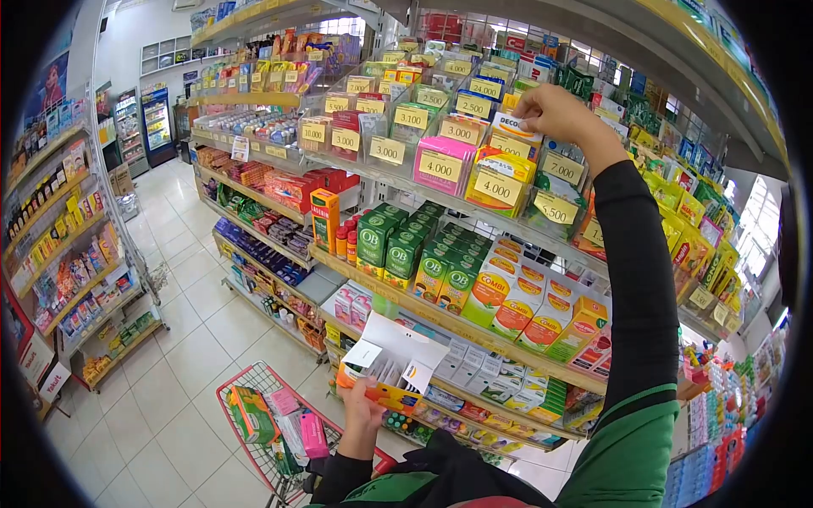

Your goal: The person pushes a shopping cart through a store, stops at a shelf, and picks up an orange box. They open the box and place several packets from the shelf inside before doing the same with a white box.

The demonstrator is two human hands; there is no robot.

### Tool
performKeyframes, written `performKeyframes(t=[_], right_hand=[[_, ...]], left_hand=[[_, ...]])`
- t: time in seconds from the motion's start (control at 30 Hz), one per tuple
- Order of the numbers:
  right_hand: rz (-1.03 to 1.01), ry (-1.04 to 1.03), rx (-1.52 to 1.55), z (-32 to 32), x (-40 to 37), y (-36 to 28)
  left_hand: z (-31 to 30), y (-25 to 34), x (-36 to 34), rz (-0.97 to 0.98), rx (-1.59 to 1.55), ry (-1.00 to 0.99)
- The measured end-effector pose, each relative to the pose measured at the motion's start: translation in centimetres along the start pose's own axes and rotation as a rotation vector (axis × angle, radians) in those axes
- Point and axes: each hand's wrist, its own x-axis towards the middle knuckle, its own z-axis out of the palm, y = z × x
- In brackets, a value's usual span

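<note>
My left hand (362, 405) grips an open cardboard box (391, 396) from below, near the bottom centre. The box is orange and white, its lid flaps stand up, and small packets (385, 371) show inside. High on the shelf, my right hand (559, 116) pinches the top of a white packet printed "DECO" (512, 125). That packet stands in a clear bin, behind yellow boxes (500, 180) tagged 4.000. The lower part of the packet is hidden by the price tag in front.
A red wire shopping cart (258, 372) with goods stands at lower left. On the shelf below are green OB boxes (373, 233) and Combi boxes (491, 288). A pink pack (443, 161) lies left of the yellow boxes. Another stocked rack (68, 229) borders the tiled aisle.
</note>
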Motion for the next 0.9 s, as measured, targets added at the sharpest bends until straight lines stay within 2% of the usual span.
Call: performKeyframes(t=[0.13,0.23,0.33,0.4,0.5,0.73,0.8,0.9], right_hand=[[0.020,-0.059,-0.032,0.4,-1.3,-1.1],[0.015,-0.065,-0.068,0.3,-1.1,-0.8],[0.026,0.034,-0.160,0.9,0.0,-0.1],[0.074,-0.057,-0.325,1.6,0.5,-0.1],[0.131,-0.006,-0.319,2.0,0.3,-1.5],[0.063,0.048,-0.335,3.5,0.0,-0.2],[0.087,0.138,-0.243,4.1,-0.8,-0.6],[0.076,0.086,-0.339,3.5,-1.4,-1.4]], left_hand=[[-0.3,-0.2,0.1,-0.018,0.004,0.018],[-0.5,-0.2,0.3,-0.058,-0.012,-0.070],[0.6,0.3,-0.5,-0.041,-0.020,-0.060],[0.4,0.4,-0.5,-0.024,0.000,-0.047],[0.1,0.6,-0.5,-0.024,0.005,-0.100],[0.0,0.8,-0.6,-0.121,-0.076,-0.076],[-0.4,0.2,-0.2,-0.140,-0.067,-0.074],[-0.6,-0.2,0.2,-0.152,-0.040,-0.089]])
